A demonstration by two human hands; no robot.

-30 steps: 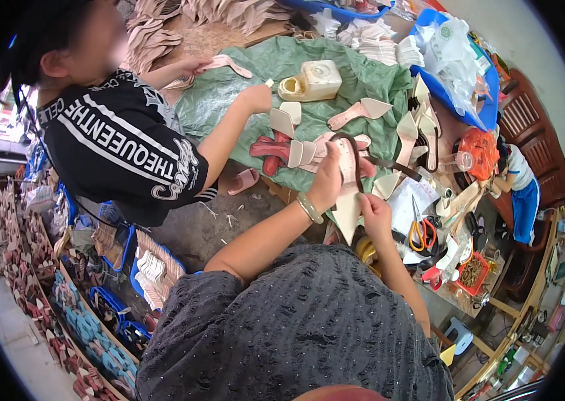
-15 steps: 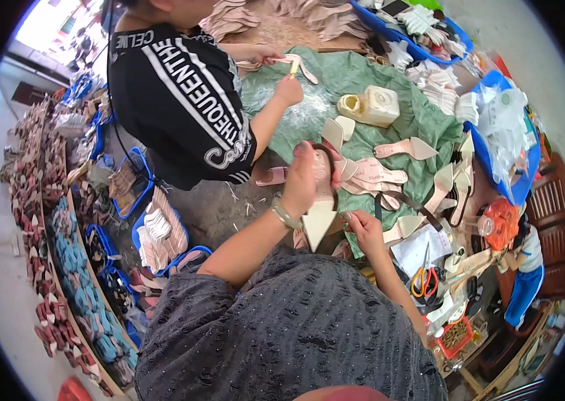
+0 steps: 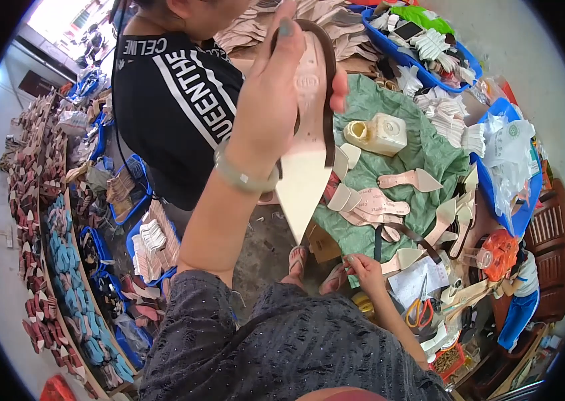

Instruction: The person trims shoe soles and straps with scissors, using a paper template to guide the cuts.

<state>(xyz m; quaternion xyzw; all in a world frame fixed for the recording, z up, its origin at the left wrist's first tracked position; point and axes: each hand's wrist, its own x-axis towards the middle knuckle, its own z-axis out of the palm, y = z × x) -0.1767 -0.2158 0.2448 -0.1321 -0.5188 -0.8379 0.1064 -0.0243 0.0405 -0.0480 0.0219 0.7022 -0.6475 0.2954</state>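
Observation:
My left hand (image 3: 270, 100) is raised high and close, wrapped round a shoe insole (image 3: 309, 117). This insole has a pink heel part, a pale cream pointed toe aimed downward, and a dark brown strip along its edge. Lower down, my right hand (image 3: 366, 273) is at the near edge of the green cloth (image 3: 362, 97), its fingers curled together; whatever they hold is too small to make out. Beyond it lie a fanned stack of insoles (image 3: 379, 204), a single insole (image 3: 411, 179) and a loose dark brown strip (image 3: 419, 242).
A cut-open plastic jug (image 3: 388, 135) stands on the cloth. Orange-handled scissors (image 3: 420, 311) lie on white paper at the right. A co-worker in a black shirt (image 3: 169, 100) sits at the far left. Blue baskets (image 3: 526, 207) line the right side; shoe-piled shelves (image 3: 72, 267) are leftward.
My left hand has lifted the insole up and nearer, uncovering floor and feet below. My right hand has shifted down slightly. The co-worker's hands are now hidden behind my arm and the insole.

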